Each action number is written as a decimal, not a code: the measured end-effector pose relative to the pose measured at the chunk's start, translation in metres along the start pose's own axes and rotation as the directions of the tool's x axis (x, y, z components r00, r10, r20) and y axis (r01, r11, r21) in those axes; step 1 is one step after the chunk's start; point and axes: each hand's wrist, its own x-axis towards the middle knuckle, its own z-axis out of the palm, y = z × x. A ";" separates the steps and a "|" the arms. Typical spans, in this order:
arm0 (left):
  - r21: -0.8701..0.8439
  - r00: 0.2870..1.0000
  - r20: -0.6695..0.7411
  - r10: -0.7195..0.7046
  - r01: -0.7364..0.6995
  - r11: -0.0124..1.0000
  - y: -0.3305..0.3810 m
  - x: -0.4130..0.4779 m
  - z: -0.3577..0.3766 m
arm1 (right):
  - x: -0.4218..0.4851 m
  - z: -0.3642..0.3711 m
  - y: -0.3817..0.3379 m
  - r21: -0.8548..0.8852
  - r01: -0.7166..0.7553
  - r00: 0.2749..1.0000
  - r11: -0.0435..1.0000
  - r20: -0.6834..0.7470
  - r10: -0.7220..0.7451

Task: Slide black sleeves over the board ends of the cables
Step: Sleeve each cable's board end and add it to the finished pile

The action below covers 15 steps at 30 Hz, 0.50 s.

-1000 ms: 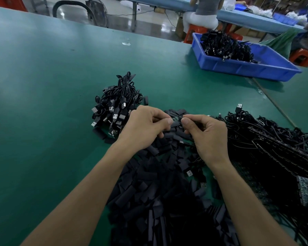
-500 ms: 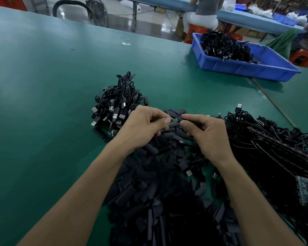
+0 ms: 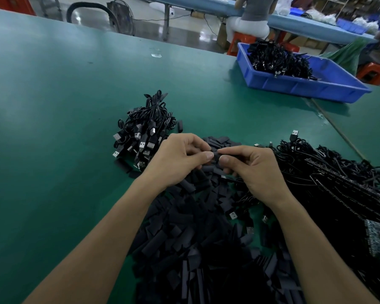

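My left hand (image 3: 180, 157) and my right hand (image 3: 250, 170) meet above a heap of loose black sleeves (image 3: 184, 238). Between their thumbs and forefingers they pinch one black sleeve (image 3: 216, 155) that sits on the board end of a cable. The small board is hidden inside the sleeve and fingers. The cable runs down under my right hand. A pile of black cables with bare boards (image 3: 338, 194) lies to the right. A bundle of cables with USB plugs (image 3: 144, 132) lies just left of my left hand.
A blue bin (image 3: 294, 84) with black cables stands at the far right of the green table (image 3: 53, 128). A person sits on an orange stool (image 3: 239, 42) beyond the table's far edge. A thin strip (image 3: 338, 132) lies on the table right of the bin.
The green board end seen between my fingertips earlier is now covered by the black sleeve. My hands have drawn closer together.
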 end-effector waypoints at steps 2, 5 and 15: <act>0.079 0.999 -0.041 -0.018 0.021 0.997 -0.002 0.001 0.000 | -0.001 0.001 0.000 -0.010 0.014 0.999 1.000 -0.029 -0.014; 0.138 0.997 -0.062 -0.039 0.047 0.989 -0.003 0.000 0.000 | -0.002 0.003 -0.001 -0.020 0.024 0.998 1.000 -0.059 -0.026; 0.104 0.999 -0.036 -0.037 0.041 0.994 -0.002 0.000 -0.001 | -0.003 0.003 -0.005 -0.055 0.018 0.999 0.998 -0.025 -0.020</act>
